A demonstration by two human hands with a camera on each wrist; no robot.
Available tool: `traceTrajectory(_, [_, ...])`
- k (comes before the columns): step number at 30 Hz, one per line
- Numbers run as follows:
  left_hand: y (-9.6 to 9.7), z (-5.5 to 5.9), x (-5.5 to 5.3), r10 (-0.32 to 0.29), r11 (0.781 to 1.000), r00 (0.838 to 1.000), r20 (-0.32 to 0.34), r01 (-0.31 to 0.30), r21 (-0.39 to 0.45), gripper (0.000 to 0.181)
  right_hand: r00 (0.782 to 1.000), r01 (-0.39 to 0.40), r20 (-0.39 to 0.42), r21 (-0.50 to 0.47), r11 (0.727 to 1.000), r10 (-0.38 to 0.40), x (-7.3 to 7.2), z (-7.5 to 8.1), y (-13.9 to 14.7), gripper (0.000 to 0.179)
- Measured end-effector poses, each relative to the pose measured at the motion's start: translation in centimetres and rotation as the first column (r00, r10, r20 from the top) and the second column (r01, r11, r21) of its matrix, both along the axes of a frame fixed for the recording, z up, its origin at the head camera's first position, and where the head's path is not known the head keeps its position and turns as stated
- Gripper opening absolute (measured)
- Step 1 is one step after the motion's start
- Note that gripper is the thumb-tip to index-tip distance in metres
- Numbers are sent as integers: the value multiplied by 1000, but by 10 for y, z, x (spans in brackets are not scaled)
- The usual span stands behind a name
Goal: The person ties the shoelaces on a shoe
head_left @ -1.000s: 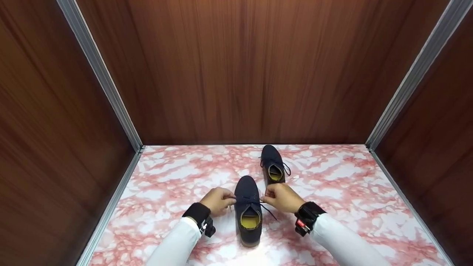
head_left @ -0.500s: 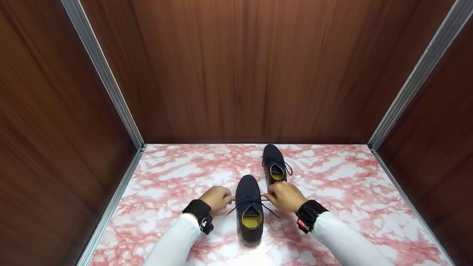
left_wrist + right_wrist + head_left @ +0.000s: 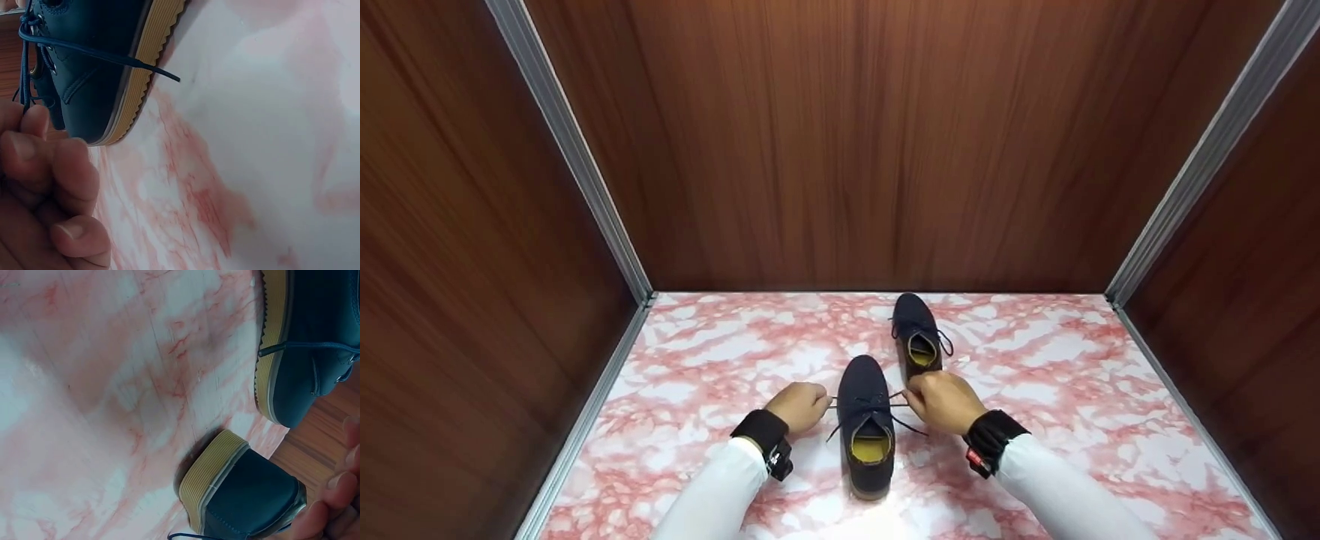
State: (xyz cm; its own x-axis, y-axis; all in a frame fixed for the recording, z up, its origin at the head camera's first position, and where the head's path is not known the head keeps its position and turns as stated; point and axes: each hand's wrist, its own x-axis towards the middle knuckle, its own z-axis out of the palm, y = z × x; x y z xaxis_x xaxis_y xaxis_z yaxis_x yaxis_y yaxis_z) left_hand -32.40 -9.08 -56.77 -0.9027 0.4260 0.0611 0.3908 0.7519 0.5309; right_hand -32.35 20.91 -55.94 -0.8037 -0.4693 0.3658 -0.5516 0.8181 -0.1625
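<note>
A dark navy lace-up shoe with a yellow lining stands upright on the surface, toe pointing away. Left of it, my left hand pinches a loop of the shoelace, drawn out sideways. On the other side my right hand pinches the opposite loop, also stretched outward. Between them the knot sits over the tongue. Loose lace ends hang down both flanks; one shoelace end crosses the ribbed tan sole in the left wrist view. In the right wrist view the fingers are curled at the frame's edge.
A matching shoe with its lace tied stands farther back, its heel partly behind my right hand. The red-and-white marbled surface ends at a brown wood-grain back panel. Side panels with grey metal edges flank it.
Both hands have drawn slightly apart, the right one moving farther right, and the lace loops now stretch longer on each side. The left loose lace end has come into view. The shoes stay put.
</note>
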Motion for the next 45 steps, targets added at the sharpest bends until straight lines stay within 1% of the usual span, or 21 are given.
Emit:
traceTrajectory(8, [-3, -3, 0, -13, 1000, 1000, 5, 13, -2, 44, 998, 51, -30, 30, 998, -50, 2, -8, 4, 36])
traceTrajectory(14, [-8, -8, -2, -5, 1000, 999, 35, 5, 18, 43, 998, 38, -45, 17, 999, -37, 0, -10, 6, 36])
traceTrajectory(18, [-11, -10, -2, -5, 999, 999, 37, 3, 42, 43, 998, 48, -33, 14, 999, -47, 0, -12, 7, 34])
traceTrajectory(23, [-14, -15, -2, -14, 997, 1000, 19, 13, 77, 43, 998, 64, -5, 7, 998, -64, 0, -12, 9, 30])
traceTrajectory(27, [-15, -20, -1, -10, 996, 1000, 5, 9, 92, 41, 996, 75, 40, -9, 997, -75, -1, -13, 10, 29])
traceTrajectory(31, [-15, -25, 0, 1, 995, 1000, 17, -3, 98, 41, 992, 88, 92, -20, 996, -86, -1, -17, 13, 29])
traceTrajectory(33, [-15, -27, 1, 1, 995, 1000, 24, -3, 104, 41, 991, 91, 104, -23, 996, -89, -1, -18, 15, 30])
traceTrajectory(35, [-16, -29, 2, -2, 992, 1000, 21, 0, 124, 41, 992, 86, 99, -26, 996, -83, -2, -19, 15, 30])
traceTrajectory(38, [-17, -33, 3, -2, 988, 1000, 18, 0, 153, 40, 995, 73, 68, -21, 997, -71, -1, -22, 16, 28])
traceTrajectory(41, [-17, -39, 4, -10, 986, 999, 42, 3, 167, 40, 996, 76, 48, -6, 997, -76, 0, -25, 15, 27])
traceTrajectory(45, [-16, -45, 4, -22, 985, 996, 84, 7, 175, 38, 994, 91, 52, 9, 996, -91, 1, -28, 14, 26])
